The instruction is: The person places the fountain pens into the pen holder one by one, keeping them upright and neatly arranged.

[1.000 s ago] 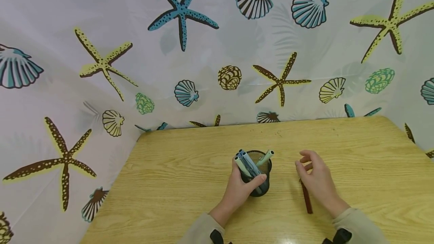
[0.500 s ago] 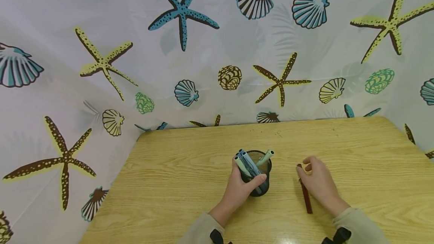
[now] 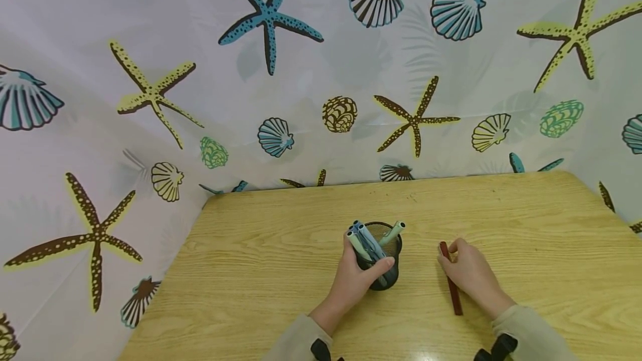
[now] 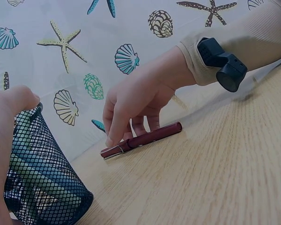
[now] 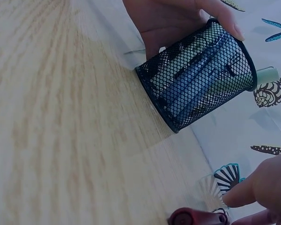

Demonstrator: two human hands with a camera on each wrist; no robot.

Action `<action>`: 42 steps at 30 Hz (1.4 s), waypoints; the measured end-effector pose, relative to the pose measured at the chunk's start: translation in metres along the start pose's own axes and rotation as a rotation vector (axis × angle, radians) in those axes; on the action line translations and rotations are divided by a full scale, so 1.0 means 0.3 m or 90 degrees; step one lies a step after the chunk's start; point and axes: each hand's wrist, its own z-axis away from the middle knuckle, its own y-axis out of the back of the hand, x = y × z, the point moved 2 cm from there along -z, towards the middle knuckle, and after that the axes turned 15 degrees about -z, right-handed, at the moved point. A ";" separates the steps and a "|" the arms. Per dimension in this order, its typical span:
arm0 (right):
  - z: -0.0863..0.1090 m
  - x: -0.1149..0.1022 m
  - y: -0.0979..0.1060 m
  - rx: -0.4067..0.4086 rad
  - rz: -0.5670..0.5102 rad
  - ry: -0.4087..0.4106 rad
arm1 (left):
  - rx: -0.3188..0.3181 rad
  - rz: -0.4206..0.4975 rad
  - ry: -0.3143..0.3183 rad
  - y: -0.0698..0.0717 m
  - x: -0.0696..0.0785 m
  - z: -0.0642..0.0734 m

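My left hand (image 3: 353, 273) grips a black mesh pen holder (image 3: 391, 274) on the wooden table, its thumb at the rim. Pale green and blue pens (image 3: 371, 243) stand tilted inside; the mesh wall shows them in the right wrist view. To the right lies a dark red pen (image 3: 453, 294), with my right hand (image 3: 471, 272) at its far end. The left wrist view shows that hand's fingertips pinching the red pen (image 4: 152, 136) near its metal clip. From the right wrist, the pen's round end (image 5: 182, 218) appears at the bottom edge.
The wooden table (image 3: 261, 255) reaches back to a white cloth (image 3: 311, 71) printed with starfish and shells. The cloth also hangs along the left and right sides. Dark devices (image 4: 222, 63) are strapped over both sleeves.
My right hand has come down and slightly toward me onto the red pen, and its fingers have closed in around it. My left hand and the pen holder stay put.
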 end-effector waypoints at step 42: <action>0.002 -0.039 0.018 0.036 -0.075 -0.005 | 0.001 0.016 -0.002 -0.003 -0.002 0.000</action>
